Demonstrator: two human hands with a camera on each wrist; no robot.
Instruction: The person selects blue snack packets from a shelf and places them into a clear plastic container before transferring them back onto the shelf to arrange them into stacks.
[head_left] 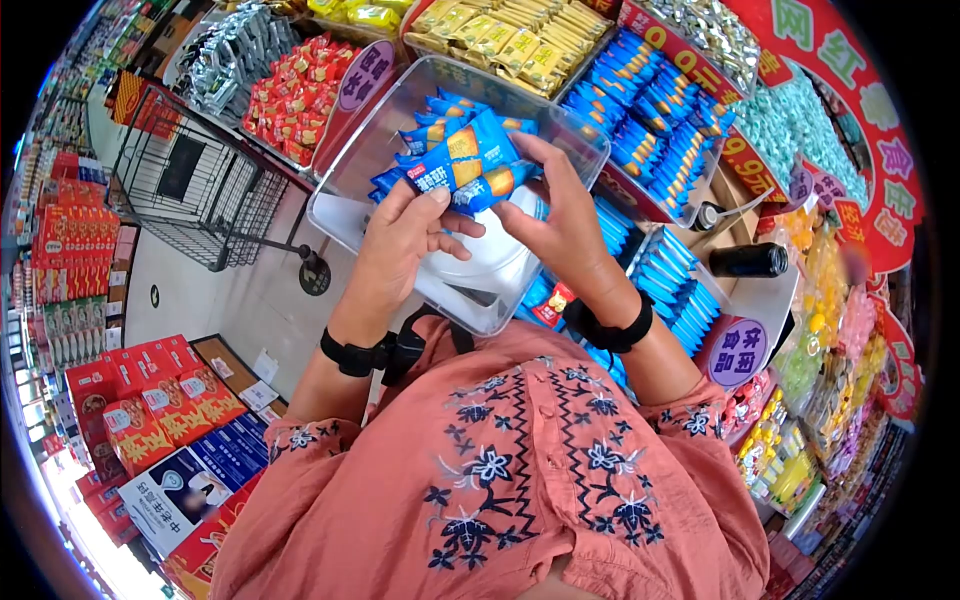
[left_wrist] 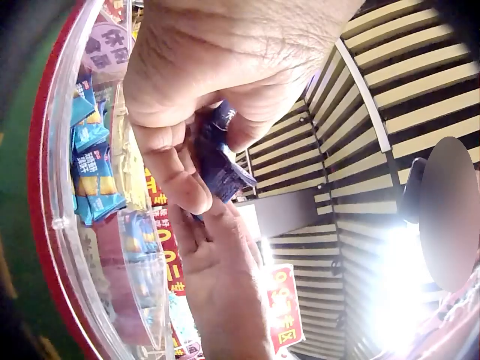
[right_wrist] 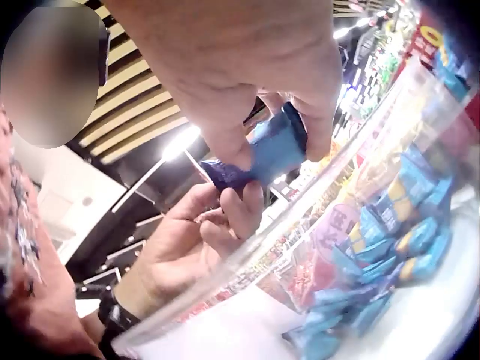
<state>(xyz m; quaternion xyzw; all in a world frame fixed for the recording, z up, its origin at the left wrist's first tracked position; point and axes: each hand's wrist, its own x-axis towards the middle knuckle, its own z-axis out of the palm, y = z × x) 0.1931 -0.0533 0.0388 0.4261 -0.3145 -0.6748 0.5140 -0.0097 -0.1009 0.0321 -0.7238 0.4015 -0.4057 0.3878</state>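
Note:
A blue biscuit packet point(right_wrist: 279, 148) is held between both hands, over a clear plastic bin point(head_left: 335, 222). My left hand point(head_left: 388, 245) pinches one end of it between thumb and fingers. At the other end, my right hand point(head_left: 572, 215) grips it, thumb on one side and fingers on the other, as the right wrist view shows. The left wrist view shows the packet's dark crimped end point(left_wrist: 229, 178) sticking out past the left fingers. More blue packets point(head_left: 455, 105) with biscuit pictures lie heaped in the bin just behind the hands. A smooth white shape point(head_left: 455, 268) lies below them.
Red packets point(head_left: 300, 98), yellow packets point(head_left: 500, 38) and rows of blue packets point(head_left: 645, 110) fill neighbouring bins. A black cylinder point(head_left: 748, 260) lies at the right. Left stands a shopping cart point(head_left: 190, 185); red boxes point(head_left: 150, 390) are stacked nearer.

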